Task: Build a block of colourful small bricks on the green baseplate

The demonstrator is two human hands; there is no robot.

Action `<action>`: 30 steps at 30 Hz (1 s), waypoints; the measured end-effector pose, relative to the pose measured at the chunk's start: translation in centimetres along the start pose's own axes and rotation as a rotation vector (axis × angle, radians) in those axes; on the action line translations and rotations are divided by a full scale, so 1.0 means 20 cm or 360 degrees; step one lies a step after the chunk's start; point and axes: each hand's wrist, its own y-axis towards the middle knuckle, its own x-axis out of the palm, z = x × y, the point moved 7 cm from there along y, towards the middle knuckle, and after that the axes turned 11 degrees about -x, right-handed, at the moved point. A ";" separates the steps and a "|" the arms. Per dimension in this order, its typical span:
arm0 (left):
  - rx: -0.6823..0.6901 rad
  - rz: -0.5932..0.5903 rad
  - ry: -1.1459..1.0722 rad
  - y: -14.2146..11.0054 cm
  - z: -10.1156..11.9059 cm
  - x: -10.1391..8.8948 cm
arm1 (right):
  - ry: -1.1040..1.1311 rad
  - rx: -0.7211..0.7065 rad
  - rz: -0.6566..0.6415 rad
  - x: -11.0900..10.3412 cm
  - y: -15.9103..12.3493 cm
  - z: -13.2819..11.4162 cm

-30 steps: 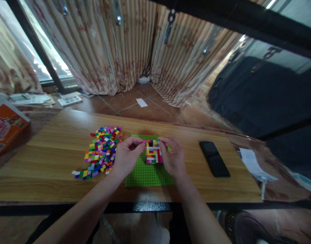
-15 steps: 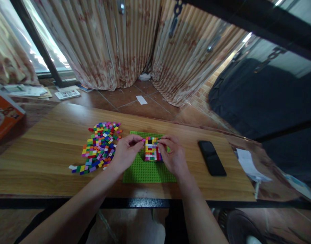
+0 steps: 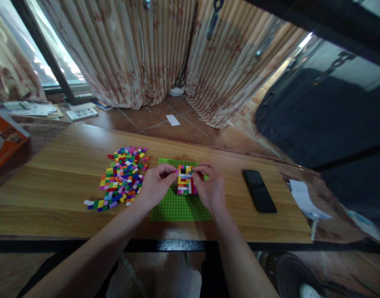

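Observation:
A small block of multicoloured toy bricks (image 3: pixel 185 186) stands on a green studded baseplate (image 3: pixel 174 209), with a dark gap near its far edge. At its upper left corner, my left hand (image 3: pixel 157 185) pinches a small pink toy brick (image 3: pixel 177 171) between thumb and forefinger. My right hand (image 3: pixel 211 187) is closed at the upper right corner of the block, thumb and fingertips close together. A dark green bit shows between those fingertips, too small to make out. The right hand covers part of the block's right side and of the baseplate.
A heap of loose toy bricks (image 3: pixel 123 176) lies left of the baseplate on the wooden table (image 3: pixel 59 178). A black phone (image 3: pixel 258 191) rests to the right. An orange box (image 3: pixel 6 138) is at the far left, and white paper (image 3: pixel 306 198) lies beyond the table's right end.
The view has shifted slightly, so the table sits a little higher in the picture. Both hands keep nearly the same place at the brick block, with the pink brick still in the left fingers.

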 end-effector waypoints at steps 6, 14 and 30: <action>0.0022 -0.0001 -0.0011 -0.01 0.01 0.00 | 0.0262 0.0417 0.0122 0.03 -0.02 0.13; 0.0038 0.0006 0.0043 0.00 0.00 0.00 | 0.0967 0.0957 0.0162 0.14 -0.07 0.22; -0.0016 0.0058 -0.0099 -0.02 0.01 0.00 | 0.1069 0.1038 0.0130 0.16 -0.07 0.22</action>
